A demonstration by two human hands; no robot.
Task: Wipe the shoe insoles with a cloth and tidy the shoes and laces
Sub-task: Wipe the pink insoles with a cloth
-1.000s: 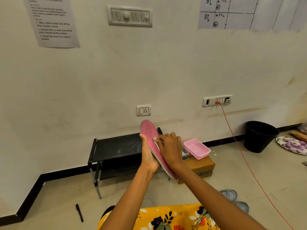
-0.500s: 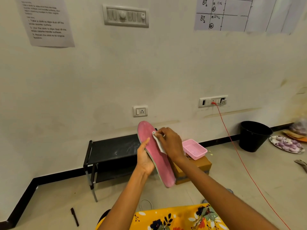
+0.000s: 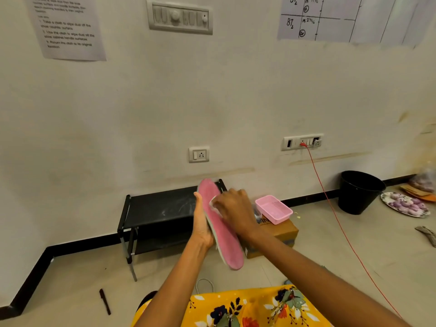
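Observation:
A pink shoe insole [image 3: 224,234] with a grey edge stands tilted in front of me, toe end up. My left hand [image 3: 201,223] holds it from behind along its left edge. My right hand [image 3: 233,211] presses a small white cloth [image 3: 213,201] against the insole's upper pink face; most of the cloth is hidden under the fingers. The shoes are hidden behind my right arm; only a sliver of something grey [image 3: 324,267] shows beside it.
A low black rack [image 3: 155,208] stands against the wall behind the insole. A pink tray [image 3: 273,208] sits on a cardboard box [image 3: 280,232]. A red cable [image 3: 339,223] crosses the floor. At right are a black bucket [image 3: 359,192] and a plate [image 3: 405,205]. A pen [image 3: 105,301] lies left.
My right hand with the cloth slid a little up and down the insole's upper part. The insole stays held in my left hand; my head view shifted slightly.

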